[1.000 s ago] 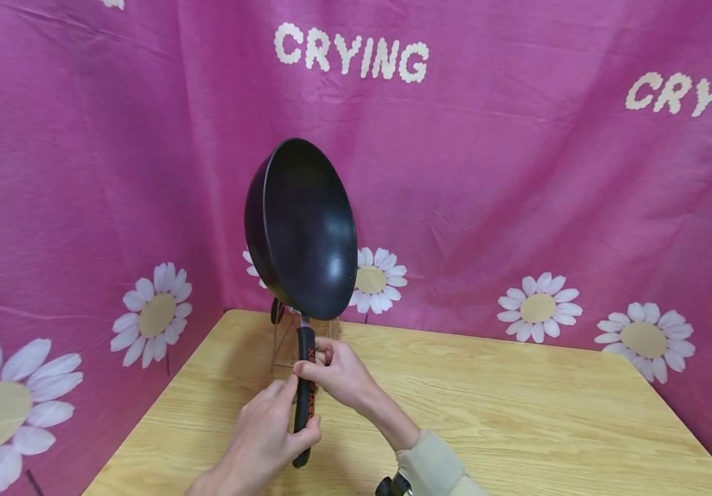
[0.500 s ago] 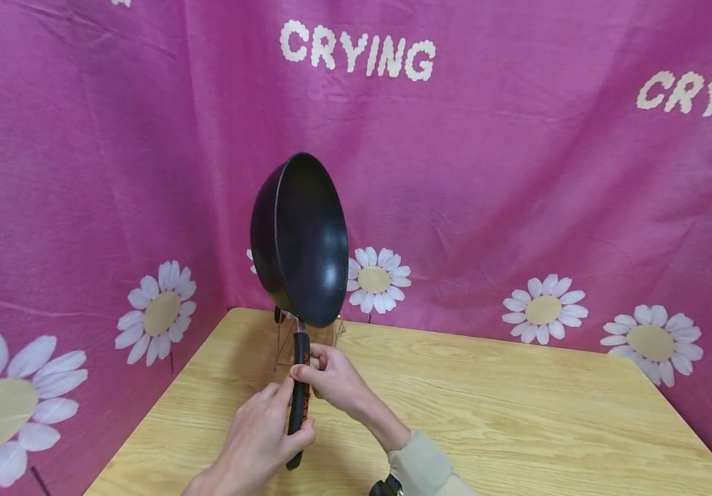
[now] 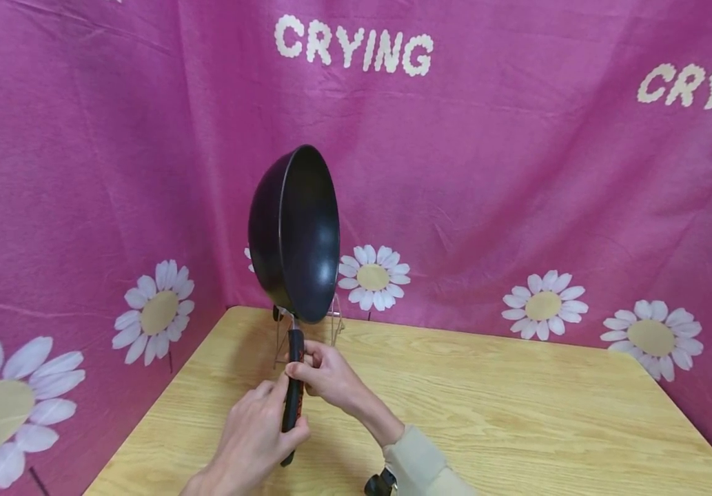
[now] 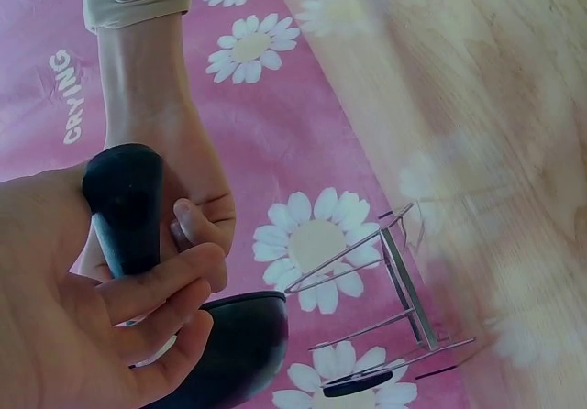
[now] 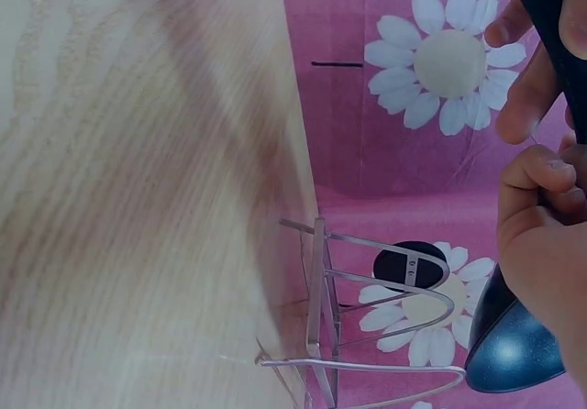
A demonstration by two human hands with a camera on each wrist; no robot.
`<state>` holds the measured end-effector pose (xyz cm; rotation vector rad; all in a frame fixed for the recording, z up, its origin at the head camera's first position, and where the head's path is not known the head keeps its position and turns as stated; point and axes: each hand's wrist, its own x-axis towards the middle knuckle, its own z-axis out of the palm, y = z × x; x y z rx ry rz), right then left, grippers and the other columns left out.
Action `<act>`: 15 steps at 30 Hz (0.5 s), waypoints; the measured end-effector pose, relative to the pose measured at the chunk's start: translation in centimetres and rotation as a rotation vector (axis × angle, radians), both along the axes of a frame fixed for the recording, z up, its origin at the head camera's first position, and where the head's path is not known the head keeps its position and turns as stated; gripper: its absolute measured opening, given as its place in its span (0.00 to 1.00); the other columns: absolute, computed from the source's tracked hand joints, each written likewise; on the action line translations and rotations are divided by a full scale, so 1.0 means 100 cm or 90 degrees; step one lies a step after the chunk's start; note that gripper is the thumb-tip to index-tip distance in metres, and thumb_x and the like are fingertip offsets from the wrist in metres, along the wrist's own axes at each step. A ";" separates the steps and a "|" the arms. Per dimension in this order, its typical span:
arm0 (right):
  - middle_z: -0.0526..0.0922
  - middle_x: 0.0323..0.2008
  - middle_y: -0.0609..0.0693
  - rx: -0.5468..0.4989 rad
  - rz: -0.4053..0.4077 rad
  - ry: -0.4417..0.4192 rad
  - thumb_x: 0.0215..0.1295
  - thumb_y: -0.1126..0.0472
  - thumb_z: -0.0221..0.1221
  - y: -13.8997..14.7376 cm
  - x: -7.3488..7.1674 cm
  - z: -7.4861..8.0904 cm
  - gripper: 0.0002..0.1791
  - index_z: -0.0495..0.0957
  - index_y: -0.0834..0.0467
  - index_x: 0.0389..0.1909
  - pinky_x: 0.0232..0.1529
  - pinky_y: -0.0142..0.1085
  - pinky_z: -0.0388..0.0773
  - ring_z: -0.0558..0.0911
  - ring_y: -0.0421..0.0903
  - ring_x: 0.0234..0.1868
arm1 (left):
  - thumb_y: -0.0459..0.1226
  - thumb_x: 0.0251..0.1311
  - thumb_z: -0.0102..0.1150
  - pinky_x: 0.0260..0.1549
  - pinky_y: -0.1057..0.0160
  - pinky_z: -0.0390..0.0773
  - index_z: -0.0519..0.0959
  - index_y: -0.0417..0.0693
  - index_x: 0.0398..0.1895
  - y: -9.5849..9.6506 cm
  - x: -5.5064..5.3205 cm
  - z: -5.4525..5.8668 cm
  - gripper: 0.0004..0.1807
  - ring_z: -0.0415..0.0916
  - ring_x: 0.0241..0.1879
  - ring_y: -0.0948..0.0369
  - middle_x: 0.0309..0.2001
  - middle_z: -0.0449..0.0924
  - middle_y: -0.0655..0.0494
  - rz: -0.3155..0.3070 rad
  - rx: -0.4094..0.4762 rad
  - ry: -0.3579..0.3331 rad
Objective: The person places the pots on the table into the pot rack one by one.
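Observation:
A deep black wok (image 3: 306, 234) is held up with its bowl at the top and its opening turned to the right in the head view. Its black handle (image 3: 294, 386), marked with red lettering, points down toward me. My left hand (image 3: 253, 434) holds the lower handle, thumb on one side and fingers on the other. Higher up, just below the bowl, my right hand (image 3: 333, 375) pinches the handle. The handle's rounded end (image 4: 124, 207) shows between the left thumb side and fingers in the left wrist view.
Behind the wok, a metal wire rack (image 5: 319, 290) with a black round piece (image 5: 408, 267) stands at the far left of the wooden table (image 3: 486, 413). A pink cloth (image 3: 486, 172) with daisies hangs along the back and sides.
The wok has turned about its handle, so its opening looks narrower and more of its outside shows. Both hands have shifted slightly left, keeping their holds on the handle.

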<state>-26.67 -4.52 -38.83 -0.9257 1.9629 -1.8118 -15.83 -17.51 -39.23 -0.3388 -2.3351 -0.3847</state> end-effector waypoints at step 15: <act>0.71 0.21 0.42 -0.031 0.034 -0.042 0.70 0.65 0.54 0.004 0.001 -0.016 0.13 0.71 0.69 0.49 0.19 0.27 0.58 0.63 0.36 0.17 | 0.39 0.40 0.70 0.17 0.69 0.62 0.77 0.52 0.43 0.004 0.002 -0.006 0.22 0.67 0.24 0.67 0.20 0.67 0.68 0.012 0.022 -0.080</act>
